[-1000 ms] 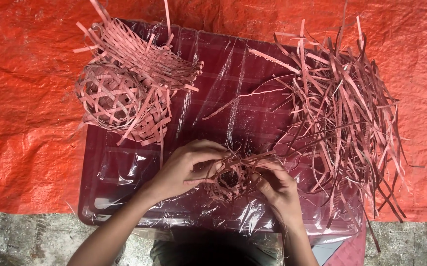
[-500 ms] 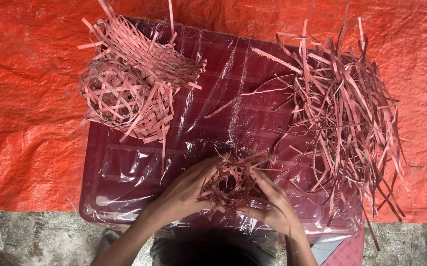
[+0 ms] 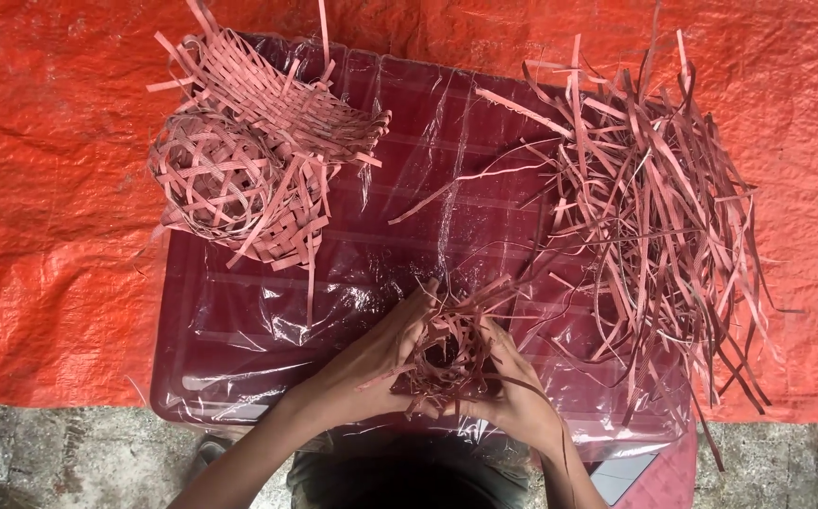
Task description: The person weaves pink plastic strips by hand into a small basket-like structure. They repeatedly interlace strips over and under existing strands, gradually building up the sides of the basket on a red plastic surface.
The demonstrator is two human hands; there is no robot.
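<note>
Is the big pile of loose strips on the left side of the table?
No, the loose strips lie on the right; the woven pieces sit on the left.

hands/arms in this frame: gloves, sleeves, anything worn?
Both are bare. The left hand and right hand show no gloves, rings or wristbands. Both forearms are uncovered up to the bottom edge of the picture, with no sleeve in view. Fingers are slim; parts of them are hidden.

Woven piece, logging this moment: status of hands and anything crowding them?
Left hand and right hand both cupping small woven piece. Piece half-formed, strip ends sticking out. Loose strips pile close on the right; finished baskets well apart.
</note>
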